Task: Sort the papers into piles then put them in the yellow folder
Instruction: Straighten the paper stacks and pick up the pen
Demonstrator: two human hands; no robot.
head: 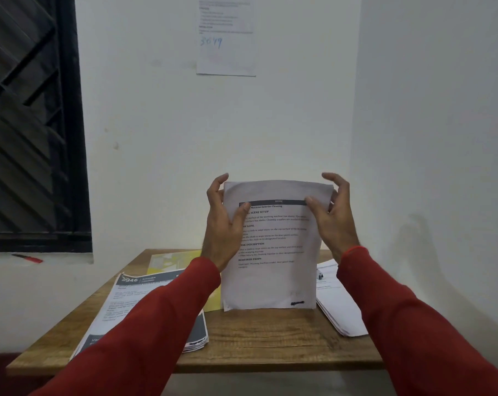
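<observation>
A sheaf of printed papers (273, 252) is held upright above the middle of the wooden table (259, 338), its lower edge resting on or just over the tabletop. It is pinched at its upper left edge by the left hand (223, 221), thumb on the printed face, and at its upper right edge by the right hand (332, 215), likewise. A yellow folder (170, 261) is seen behind the left arm, partly covered by a left pile of papers (145, 304). A right pile (336, 304) is laid at the table's right edge. A sheet (226, 35) is fixed to the wall.
</observation>
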